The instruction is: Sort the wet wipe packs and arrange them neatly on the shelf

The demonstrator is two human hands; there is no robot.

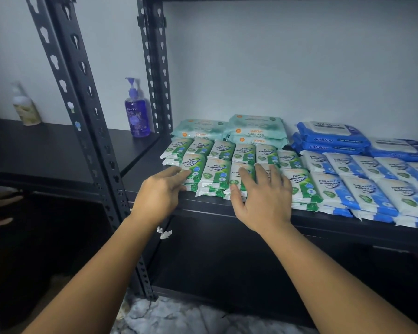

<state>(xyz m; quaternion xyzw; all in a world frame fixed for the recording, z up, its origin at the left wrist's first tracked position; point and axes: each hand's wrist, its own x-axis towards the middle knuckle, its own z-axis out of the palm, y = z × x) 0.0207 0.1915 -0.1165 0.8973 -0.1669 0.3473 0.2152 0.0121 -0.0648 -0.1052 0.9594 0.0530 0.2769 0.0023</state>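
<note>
Two rows of green pine packs [216,173] are laid on the shelf [336,222], long axes running front to back. The front row is touched by both released grips: left grip [159,191] at its leftmost pack [194,165], right grip [261,198] flat across the middle.

Green pine wipe packs [215,172] in two rows, seemingly stacked, blue packs [362,191] beside, black shelf [323,219]
</note>
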